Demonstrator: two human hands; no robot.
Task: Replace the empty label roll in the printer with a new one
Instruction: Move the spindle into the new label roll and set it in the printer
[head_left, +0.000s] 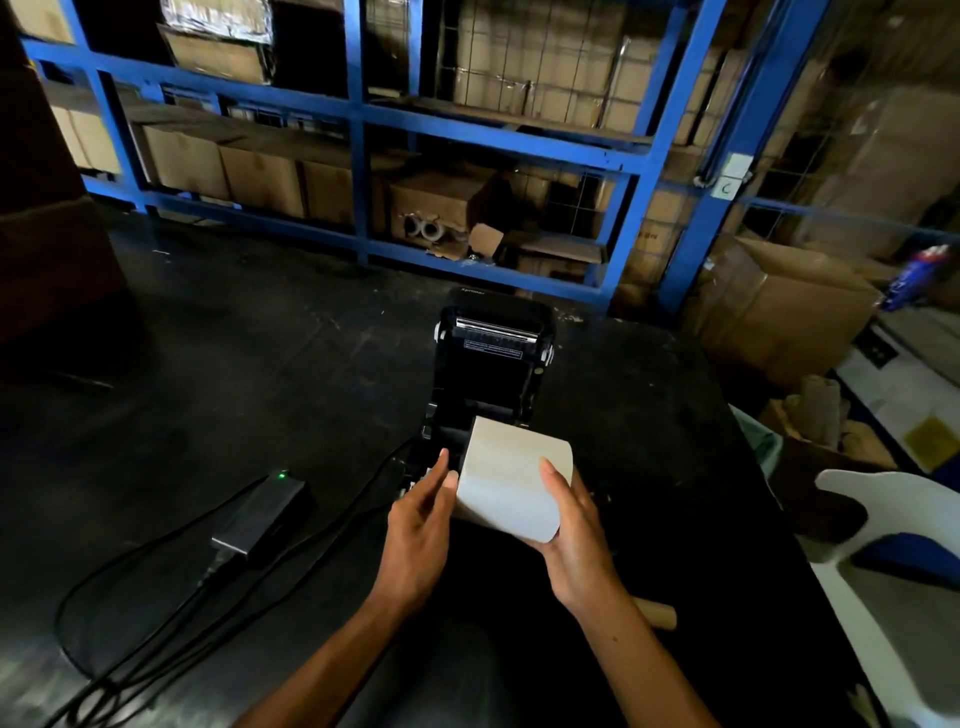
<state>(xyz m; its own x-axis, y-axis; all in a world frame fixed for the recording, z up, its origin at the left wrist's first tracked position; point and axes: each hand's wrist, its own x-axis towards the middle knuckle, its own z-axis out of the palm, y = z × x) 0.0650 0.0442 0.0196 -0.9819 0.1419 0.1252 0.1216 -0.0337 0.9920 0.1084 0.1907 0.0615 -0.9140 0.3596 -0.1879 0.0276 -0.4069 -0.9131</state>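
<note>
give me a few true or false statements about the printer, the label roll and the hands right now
1. The printer lid stands open. True.
2. The right hand holds the white label roll. True.
3. The left hand rests on the power adapter. False: it is at the roll's left end, by the printer.
4. The adapter's light glows red. False: it glows green.
5. A bare cardboard core lies on the table near the right forearm. True.

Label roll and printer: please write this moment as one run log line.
printer: lid open | label roll: held over bay | right hand: grips roll | left hand: fingers touch roll end
</note>
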